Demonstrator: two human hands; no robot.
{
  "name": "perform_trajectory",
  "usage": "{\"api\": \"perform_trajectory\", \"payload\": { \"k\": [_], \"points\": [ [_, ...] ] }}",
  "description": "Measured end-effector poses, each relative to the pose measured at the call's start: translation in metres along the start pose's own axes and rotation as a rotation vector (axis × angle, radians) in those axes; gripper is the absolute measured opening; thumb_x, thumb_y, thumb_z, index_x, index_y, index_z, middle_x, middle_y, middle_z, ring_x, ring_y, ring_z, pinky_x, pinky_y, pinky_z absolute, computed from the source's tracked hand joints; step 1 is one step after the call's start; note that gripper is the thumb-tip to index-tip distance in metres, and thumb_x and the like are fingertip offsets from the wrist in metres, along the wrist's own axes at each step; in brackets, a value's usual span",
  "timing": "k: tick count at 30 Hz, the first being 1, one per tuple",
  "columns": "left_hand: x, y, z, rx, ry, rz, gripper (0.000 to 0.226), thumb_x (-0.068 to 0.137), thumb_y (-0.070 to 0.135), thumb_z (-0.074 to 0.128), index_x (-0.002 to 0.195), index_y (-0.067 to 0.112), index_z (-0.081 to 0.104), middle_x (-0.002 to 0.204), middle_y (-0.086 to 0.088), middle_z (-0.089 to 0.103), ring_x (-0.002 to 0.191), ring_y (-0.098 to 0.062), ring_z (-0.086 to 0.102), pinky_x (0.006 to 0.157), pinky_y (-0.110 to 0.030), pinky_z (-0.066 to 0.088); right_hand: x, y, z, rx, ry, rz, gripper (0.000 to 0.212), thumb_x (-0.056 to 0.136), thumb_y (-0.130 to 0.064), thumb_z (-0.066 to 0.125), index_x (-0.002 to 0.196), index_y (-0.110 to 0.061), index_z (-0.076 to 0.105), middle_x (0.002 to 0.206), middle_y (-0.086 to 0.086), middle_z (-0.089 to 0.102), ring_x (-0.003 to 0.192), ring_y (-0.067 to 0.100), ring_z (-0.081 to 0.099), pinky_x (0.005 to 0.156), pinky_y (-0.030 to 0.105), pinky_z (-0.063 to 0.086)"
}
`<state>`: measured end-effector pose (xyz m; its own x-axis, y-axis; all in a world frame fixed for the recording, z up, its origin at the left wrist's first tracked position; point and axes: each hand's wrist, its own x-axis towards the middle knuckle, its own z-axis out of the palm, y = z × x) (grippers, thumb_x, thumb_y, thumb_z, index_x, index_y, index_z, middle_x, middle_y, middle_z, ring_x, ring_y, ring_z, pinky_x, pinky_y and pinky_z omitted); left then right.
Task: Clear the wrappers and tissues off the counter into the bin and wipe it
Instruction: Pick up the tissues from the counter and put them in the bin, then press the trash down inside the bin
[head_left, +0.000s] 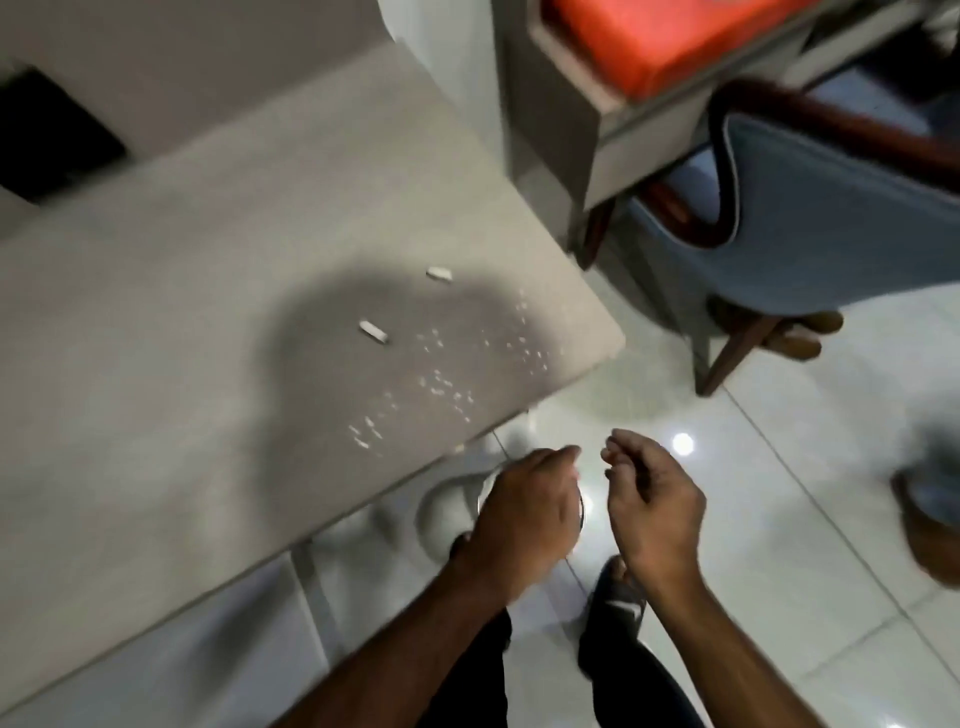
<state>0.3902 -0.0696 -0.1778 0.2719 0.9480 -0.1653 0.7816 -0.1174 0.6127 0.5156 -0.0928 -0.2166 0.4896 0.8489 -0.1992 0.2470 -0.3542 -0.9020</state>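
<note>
Below the counter (208, 312) corner, both hands hover over the tiled floor (779, 519); left hand (524, 514) loosely curled, contents not discernible; right hand (654, 509) half-curled, fingers apart, holding nothing visible. Two small white scraps (374, 332) and scattered crumbs (441, 387) lie on the counter near its corner.

Pale grey counter (156, 364) – 2 small white scraps (374, 333) and scattered white crumbs (441, 387).

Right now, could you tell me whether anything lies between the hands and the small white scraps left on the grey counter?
Nothing visible does. Both the left hand and right hand hover past the grey counter corner, and bare surface separates them from the two small white scraps and scattered white crumbs.
</note>
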Motion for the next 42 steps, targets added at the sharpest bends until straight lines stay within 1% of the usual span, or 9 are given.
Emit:
{"api": "perform_trajectory", "payload": {
  "k": [4, 7, 11, 15, 22, 27, 30, 35, 42],
  "points": [
    [0.004, 0.024, -0.103, 0.091, 0.272, 0.161, 0.021, 0.089, 0.012, 0.053, 0.097, 0.005, 0.071, 0.084, -0.016, 0.074, 0.075, -0.034, 0.070, 0.065, -0.038, 0.059, 0.005, -0.126, -0.001, -0.059, 0.100, -0.299, 0.022, 0.088, -0.004, 0.060, 0.103, -0.014, 0.073, 0.098, 0.000, 0.073, 0.086, 0.003, 0.065, 0.083, 0.023, 0.055],
    [0.027, 0.002, -0.170, 0.154, 0.387, 0.109, 0.020, 0.088, 0.006, 0.054, 0.097, 0.001, 0.072, 0.088, -0.023, 0.073, 0.077, -0.040, 0.070, 0.069, -0.046, 0.060, 0.024, -0.199, 0.027, -0.205, 0.019, -0.455, 0.025, 0.087, -0.008, 0.060, 0.109, -0.012, 0.072, 0.103, 0.003, 0.073, 0.085, 0.005, 0.061, 0.081, 0.008, 0.046],
    [0.059, -0.049, -0.224, 0.346, 0.171, 0.013, 0.024, 0.090, 0.008, 0.052, 0.109, 0.003, 0.064, 0.108, -0.021, 0.064, 0.098, -0.040, 0.063, 0.088, -0.043, 0.053, 0.050, -0.256, 0.080, -0.539, -0.206, -0.519, 0.034, 0.085, -0.008, 0.056, 0.117, -0.011, 0.069, 0.118, 0.012, 0.071, 0.106, 0.028, 0.066, 0.096, 0.033, 0.052],
    [0.065, -0.084, -0.223, 0.510, -0.034, 0.186, 0.042, 0.093, 0.020, 0.051, 0.133, 0.010, 0.049, 0.122, -0.015, 0.054, 0.109, -0.034, 0.053, 0.100, -0.040, 0.044, 0.066, -0.260, 0.119, -0.940, -0.457, -0.488, 0.029, 0.089, -0.005, 0.054, 0.113, -0.011, 0.069, 0.115, 0.015, 0.068, 0.105, 0.033, 0.065, 0.090, 0.037, 0.056],
    [0.070, -0.107, -0.196, 0.553, 0.043, 0.278, 0.019, 0.092, 0.014, 0.051, 0.098, 0.016, 0.069, 0.101, -0.009, 0.061, 0.097, -0.029, 0.060, 0.078, -0.038, 0.057, 0.060, -0.219, 0.133, -1.133, -0.427, -0.715, 0.019, 0.095, -0.011, 0.053, 0.102, -0.008, 0.070, 0.097, 0.011, 0.068, 0.088, 0.027, 0.066, 0.074, 0.035, 0.057],
    [0.037, -0.073, -0.183, 0.315, 0.317, 0.079, 0.017, 0.091, 0.024, 0.052, 0.094, 0.016, 0.066, 0.093, -0.007, 0.063, 0.086, -0.030, 0.062, 0.070, -0.040, 0.057, 0.034, -0.201, 0.095, -0.605, -0.232, -0.481, 0.013, 0.092, -0.013, 0.062, 0.091, -0.008, 0.074, 0.093, 0.011, 0.072, 0.081, 0.026, 0.066, 0.078, 0.037, 0.056],
    [-0.001, -0.037, -0.152, 0.137, 0.439, 0.123, 0.017, 0.090, 0.020, 0.050, 0.095, 0.013, 0.065, 0.091, -0.009, 0.063, 0.080, -0.031, 0.063, 0.064, -0.039, 0.057, -0.001, -0.168, 0.055, -0.360, -0.029, -0.455, 0.015, 0.080, 0.000, 0.072, 0.085, -0.013, 0.075, 0.086, 0.000, 0.073, 0.075, 0.007, 0.062, 0.076, 0.016, 0.049],
    [-0.052, -0.011, -0.051, 0.179, 0.188, 0.179, 0.017, 0.091, 0.025, 0.049, 0.097, 0.019, 0.064, 0.094, -0.001, 0.065, 0.079, -0.024, 0.065, 0.057, -0.034, 0.057, -0.035, -0.052, 0.031, -0.206, 0.147, -0.311, 0.024, 0.078, 0.005, 0.071, 0.086, -0.017, 0.073, 0.086, -0.006, 0.071, 0.075, 0.006, 0.064, 0.072, 0.019, 0.052],
    [-0.046, -0.108, 0.117, 0.289, -0.234, -0.313, 0.019, 0.090, 0.021, 0.051, 0.105, 0.016, 0.061, 0.112, -0.011, 0.062, 0.098, -0.037, 0.064, 0.078, -0.042, 0.054, -0.021, 0.139, 0.053, -0.353, -0.072, 0.114, 0.010, 0.086, -0.009, 0.065, 0.087, -0.012, 0.075, 0.091, 0.006, 0.074, 0.085, 0.024, 0.067, 0.077, 0.027, 0.049]
  ]
}}
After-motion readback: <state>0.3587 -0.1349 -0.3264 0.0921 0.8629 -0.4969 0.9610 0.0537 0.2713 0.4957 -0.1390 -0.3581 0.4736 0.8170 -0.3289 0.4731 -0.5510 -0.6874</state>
